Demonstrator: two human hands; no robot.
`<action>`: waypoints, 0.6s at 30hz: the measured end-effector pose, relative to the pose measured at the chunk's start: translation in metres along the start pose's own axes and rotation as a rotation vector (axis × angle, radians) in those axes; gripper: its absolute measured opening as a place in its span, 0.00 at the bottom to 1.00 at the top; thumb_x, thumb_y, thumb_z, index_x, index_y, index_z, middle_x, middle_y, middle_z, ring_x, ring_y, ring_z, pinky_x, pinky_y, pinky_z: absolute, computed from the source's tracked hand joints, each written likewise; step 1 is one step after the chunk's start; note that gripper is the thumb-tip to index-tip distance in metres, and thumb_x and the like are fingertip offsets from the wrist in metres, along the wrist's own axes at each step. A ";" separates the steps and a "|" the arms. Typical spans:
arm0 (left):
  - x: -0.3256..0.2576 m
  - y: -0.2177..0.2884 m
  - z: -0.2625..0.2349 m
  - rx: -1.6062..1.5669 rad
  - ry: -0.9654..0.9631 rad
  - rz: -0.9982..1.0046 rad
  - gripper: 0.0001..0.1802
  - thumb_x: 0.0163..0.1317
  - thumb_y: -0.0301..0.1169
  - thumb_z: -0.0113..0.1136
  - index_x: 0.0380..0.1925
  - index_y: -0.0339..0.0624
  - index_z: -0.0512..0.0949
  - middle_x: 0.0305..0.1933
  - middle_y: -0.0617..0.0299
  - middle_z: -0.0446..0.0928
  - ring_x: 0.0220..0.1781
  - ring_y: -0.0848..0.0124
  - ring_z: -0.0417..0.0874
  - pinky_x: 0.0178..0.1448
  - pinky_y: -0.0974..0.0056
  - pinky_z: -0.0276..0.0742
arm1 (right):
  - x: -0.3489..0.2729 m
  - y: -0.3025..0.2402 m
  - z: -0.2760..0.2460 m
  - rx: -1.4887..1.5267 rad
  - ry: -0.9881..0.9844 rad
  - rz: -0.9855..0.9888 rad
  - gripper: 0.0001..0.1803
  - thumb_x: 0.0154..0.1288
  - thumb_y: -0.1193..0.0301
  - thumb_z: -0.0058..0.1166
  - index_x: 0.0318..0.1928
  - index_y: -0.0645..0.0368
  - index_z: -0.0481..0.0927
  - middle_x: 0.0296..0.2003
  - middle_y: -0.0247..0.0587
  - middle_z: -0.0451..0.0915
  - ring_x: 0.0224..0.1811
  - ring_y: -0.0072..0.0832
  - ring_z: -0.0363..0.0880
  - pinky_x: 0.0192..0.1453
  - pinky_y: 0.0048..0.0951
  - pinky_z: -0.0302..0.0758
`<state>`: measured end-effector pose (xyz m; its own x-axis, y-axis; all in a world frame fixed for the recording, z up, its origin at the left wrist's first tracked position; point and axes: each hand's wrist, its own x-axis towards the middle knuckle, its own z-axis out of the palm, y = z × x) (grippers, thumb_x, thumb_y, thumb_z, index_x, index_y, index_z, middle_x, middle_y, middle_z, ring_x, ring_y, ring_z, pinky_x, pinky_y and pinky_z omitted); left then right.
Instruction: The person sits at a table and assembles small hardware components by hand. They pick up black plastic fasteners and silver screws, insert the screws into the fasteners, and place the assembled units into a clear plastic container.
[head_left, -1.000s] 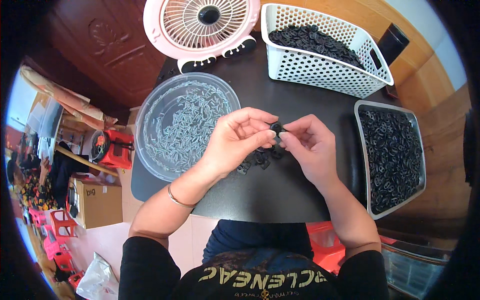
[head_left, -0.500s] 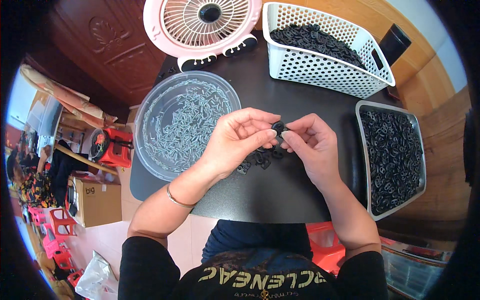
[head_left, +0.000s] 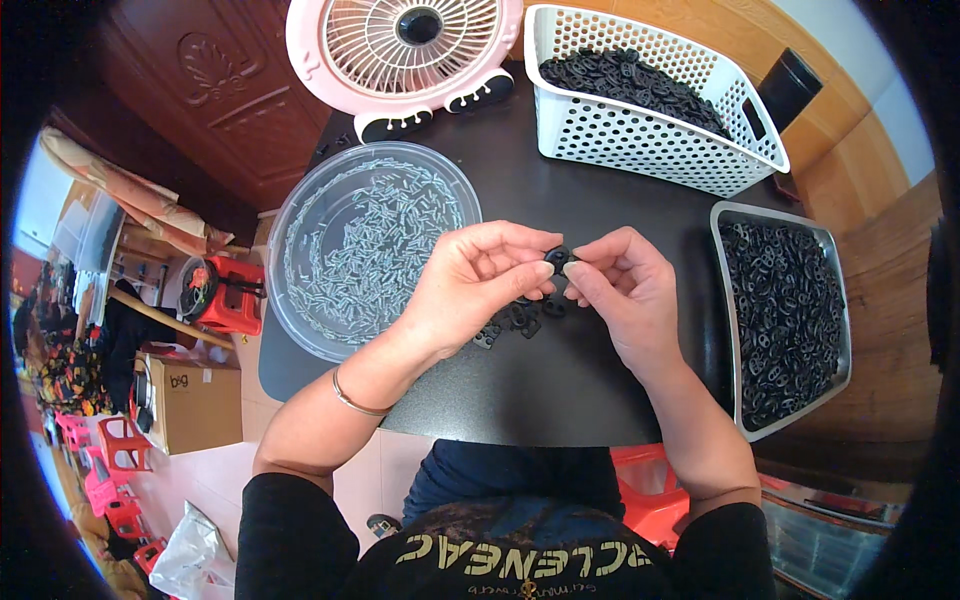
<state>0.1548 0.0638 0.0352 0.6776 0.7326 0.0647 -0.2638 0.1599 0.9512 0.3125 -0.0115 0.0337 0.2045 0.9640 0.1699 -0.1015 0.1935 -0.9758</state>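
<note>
Brought together over a smooth black tabletop [head_left: 500,405], with left hand [head_left: 480,275] and right hand [head_left: 625,290] both pinching, thumb against fingertips, on a small black rounded piece, apparently plastic [head_left: 558,257], at the centre. Turned slightly within the last second, from a disc-like face to a longer, holed outline; otherwise held up at nearly the same spot, clear of the tabletop. Judging by that, still busy with one piece, with a change of angle alone; too small for any telling of a second part in it.

Close by at seven o'clock, partly hidden by left hand: a loose cluster of black holed pieces [head_left: 518,318]. At nine o'clock, a round, clear plastic tub [head_left: 278,270] of short silvery pins [head_left: 375,250], with no reach toward it from either hand. Just past three o'clock, a silver-rimmed rectangular tray [head_left: 729,320] full of black two-holed pieces [head_left: 785,320]. At one o'clock, a white perforated plastic basket [head_left: 630,150], heaped with similar ones; at eleven, a pink-framed round fan [head_left: 405,50]. Newly visible below the tabletop's edge at seven o'clock, part of a foot or shoe [head_left: 381,524].
</note>
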 end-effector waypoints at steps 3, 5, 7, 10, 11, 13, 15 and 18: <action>0.000 0.002 0.001 -0.002 -0.004 -0.007 0.13 0.54 0.20 0.59 0.41 0.33 0.76 0.32 0.60 0.79 0.29 0.81 0.77 0.35 0.77 0.75 | 0.000 -0.001 0.000 0.003 -0.004 0.003 0.06 0.57 0.79 0.56 0.34 0.62 0.73 0.28 0.37 0.78 0.29 0.17 0.77 0.33 0.17 0.74; 0.000 0.002 0.001 0.010 -0.002 -0.012 0.12 0.54 0.20 0.59 0.41 0.33 0.76 0.32 0.60 0.79 0.29 0.81 0.77 0.35 0.77 0.75 | -0.001 -0.002 0.000 -0.004 -0.006 0.019 0.06 0.57 0.79 0.55 0.35 0.62 0.73 0.27 0.37 0.78 0.28 0.17 0.77 0.32 0.17 0.74; -0.001 0.001 0.000 0.013 -0.002 -0.011 0.12 0.55 0.20 0.58 0.41 0.33 0.76 0.32 0.61 0.79 0.29 0.80 0.77 0.35 0.77 0.75 | -0.001 -0.001 -0.001 0.017 -0.012 0.024 0.06 0.57 0.79 0.55 0.35 0.62 0.73 0.27 0.37 0.78 0.28 0.17 0.77 0.32 0.17 0.74; -0.001 0.001 0.001 0.000 0.002 -0.021 0.12 0.55 0.20 0.58 0.41 0.33 0.76 0.32 0.61 0.79 0.29 0.80 0.77 0.36 0.77 0.75 | -0.001 0.002 -0.002 0.036 -0.016 0.020 0.06 0.57 0.79 0.55 0.35 0.63 0.73 0.27 0.37 0.78 0.28 0.17 0.77 0.32 0.17 0.74; 0.000 0.001 0.002 -0.008 0.004 -0.026 0.12 0.55 0.20 0.58 0.41 0.33 0.76 0.32 0.61 0.79 0.29 0.80 0.77 0.36 0.77 0.75 | -0.001 0.002 -0.002 0.039 -0.016 0.016 0.06 0.57 0.78 0.55 0.35 0.63 0.73 0.27 0.37 0.78 0.28 0.17 0.77 0.32 0.17 0.74; -0.001 0.000 0.001 0.014 -0.008 -0.031 0.12 0.55 0.20 0.58 0.41 0.33 0.76 0.32 0.61 0.79 0.30 0.80 0.78 0.36 0.76 0.75 | -0.001 0.003 -0.001 0.044 -0.024 0.018 0.06 0.57 0.78 0.55 0.35 0.63 0.73 0.28 0.37 0.78 0.29 0.17 0.77 0.32 0.17 0.74; -0.001 0.000 0.001 0.019 -0.011 -0.033 0.12 0.55 0.20 0.58 0.41 0.33 0.77 0.33 0.61 0.79 0.30 0.80 0.78 0.37 0.76 0.75 | -0.001 0.004 -0.001 0.045 -0.026 0.013 0.06 0.57 0.78 0.55 0.35 0.63 0.72 0.28 0.38 0.78 0.29 0.17 0.77 0.32 0.17 0.74; -0.001 0.001 0.002 -0.001 -0.003 -0.020 0.13 0.55 0.19 0.58 0.42 0.34 0.77 0.32 0.62 0.79 0.31 0.80 0.77 0.37 0.76 0.75 | -0.001 0.004 0.000 0.052 -0.013 0.004 0.06 0.58 0.78 0.55 0.35 0.63 0.72 0.28 0.38 0.78 0.29 0.18 0.77 0.33 0.17 0.74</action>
<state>0.1554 0.0615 0.0367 0.6845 0.7276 0.0464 -0.2507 0.1751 0.9521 0.3114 -0.0116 0.0299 0.1910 0.9671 0.1684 -0.1527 0.1987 -0.9681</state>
